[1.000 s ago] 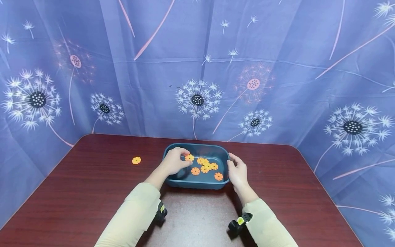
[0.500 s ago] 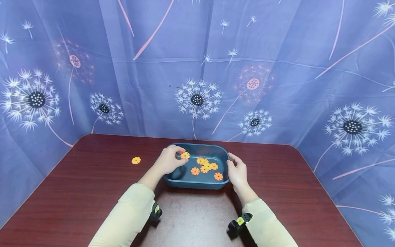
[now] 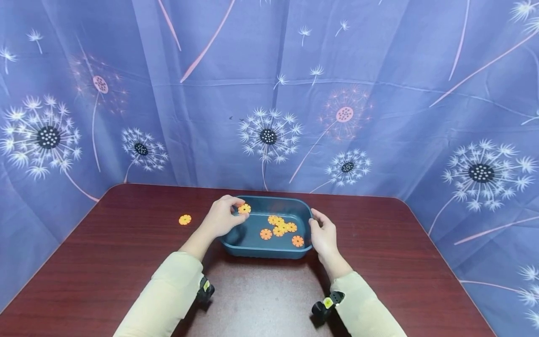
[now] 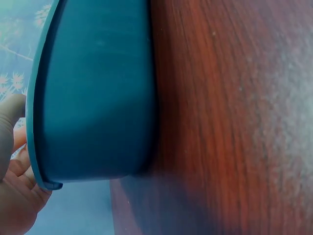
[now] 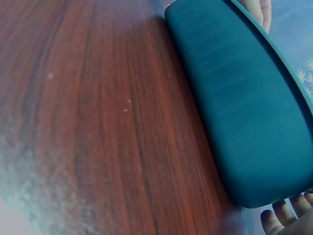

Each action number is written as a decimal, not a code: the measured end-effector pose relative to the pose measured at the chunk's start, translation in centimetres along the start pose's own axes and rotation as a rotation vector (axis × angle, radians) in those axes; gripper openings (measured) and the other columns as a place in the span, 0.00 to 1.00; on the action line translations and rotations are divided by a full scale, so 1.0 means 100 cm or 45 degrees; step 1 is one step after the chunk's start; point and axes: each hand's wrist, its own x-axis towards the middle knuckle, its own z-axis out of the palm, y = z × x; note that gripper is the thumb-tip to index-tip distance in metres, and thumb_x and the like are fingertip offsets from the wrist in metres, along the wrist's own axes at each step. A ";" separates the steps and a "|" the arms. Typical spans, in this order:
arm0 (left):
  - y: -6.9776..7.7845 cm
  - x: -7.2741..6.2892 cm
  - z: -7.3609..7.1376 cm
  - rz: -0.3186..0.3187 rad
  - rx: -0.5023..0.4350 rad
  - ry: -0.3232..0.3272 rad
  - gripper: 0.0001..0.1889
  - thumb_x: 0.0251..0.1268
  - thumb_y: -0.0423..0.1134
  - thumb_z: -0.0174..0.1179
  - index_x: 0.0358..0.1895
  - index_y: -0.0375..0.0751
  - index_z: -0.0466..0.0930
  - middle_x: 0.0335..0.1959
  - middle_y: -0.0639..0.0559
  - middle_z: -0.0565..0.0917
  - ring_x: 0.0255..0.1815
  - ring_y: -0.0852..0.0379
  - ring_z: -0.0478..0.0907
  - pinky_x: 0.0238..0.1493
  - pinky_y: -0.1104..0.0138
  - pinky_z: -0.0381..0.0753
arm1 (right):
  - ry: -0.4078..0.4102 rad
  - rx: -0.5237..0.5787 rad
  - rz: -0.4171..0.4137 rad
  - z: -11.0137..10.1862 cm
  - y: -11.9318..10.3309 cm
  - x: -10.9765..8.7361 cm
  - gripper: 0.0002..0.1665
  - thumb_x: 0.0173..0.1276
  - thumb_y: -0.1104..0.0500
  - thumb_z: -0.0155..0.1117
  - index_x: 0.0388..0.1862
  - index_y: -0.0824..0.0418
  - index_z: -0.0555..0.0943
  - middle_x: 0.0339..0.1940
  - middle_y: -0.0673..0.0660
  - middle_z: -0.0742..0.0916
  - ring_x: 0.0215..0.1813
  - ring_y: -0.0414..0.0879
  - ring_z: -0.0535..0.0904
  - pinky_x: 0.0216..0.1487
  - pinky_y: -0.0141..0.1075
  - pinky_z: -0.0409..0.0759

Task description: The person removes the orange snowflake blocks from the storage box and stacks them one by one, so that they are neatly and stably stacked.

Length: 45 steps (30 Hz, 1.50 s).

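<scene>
Across the wood-grain tabletop (image 3: 105,262), straight to the teal plastic bin (image 3: 265,253): likely light, slightly springy, best taken by the lip. Clamped at its right end by fingers of the right hand (image 3: 324,236)! And in fingers of the left hand (image 3: 220,219), over the bin's left end, pinched tight: one yellow notched disc (image 3: 247,210), probably feather-light, stiff, slick-faced, best nipped by opposite edges.
</scene>
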 end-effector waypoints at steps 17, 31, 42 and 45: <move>-0.016 -0.004 -0.016 0.008 0.036 0.071 0.22 0.54 0.43 0.68 0.52 0.38 0.81 0.48 0.43 0.80 0.42 0.49 0.76 0.39 0.60 0.80 | 0.004 0.025 -0.011 0.000 0.000 -0.001 0.25 0.73 0.61 0.45 0.69 0.60 0.67 0.65 0.61 0.73 0.62 0.52 0.70 0.55 0.41 0.71; -0.040 -0.014 -0.035 0.013 0.105 0.170 0.22 0.54 0.40 0.67 0.52 0.33 0.80 0.46 0.40 0.81 0.41 0.49 0.78 0.42 0.59 0.78 | 0.005 0.021 -0.006 0.000 0.002 0.000 0.25 0.73 0.59 0.45 0.69 0.58 0.67 0.64 0.60 0.74 0.56 0.50 0.71 0.43 0.36 0.74; -0.057 -0.023 -0.054 -0.059 0.137 0.166 0.21 0.55 0.41 0.66 0.51 0.31 0.79 0.45 0.37 0.80 0.40 0.47 0.75 0.40 0.60 0.75 | 0.015 0.013 -0.007 0.000 0.002 -0.001 0.25 0.73 0.60 0.46 0.68 0.58 0.67 0.64 0.60 0.74 0.57 0.50 0.71 0.42 0.33 0.73; -0.063 -0.024 -0.057 -0.087 0.147 0.168 0.21 0.55 0.42 0.66 0.49 0.32 0.79 0.44 0.38 0.80 0.39 0.48 0.75 0.38 0.62 0.74 | 0.014 0.005 -0.010 0.000 0.001 -0.001 0.25 0.73 0.61 0.46 0.68 0.59 0.67 0.65 0.61 0.74 0.59 0.51 0.71 0.44 0.33 0.72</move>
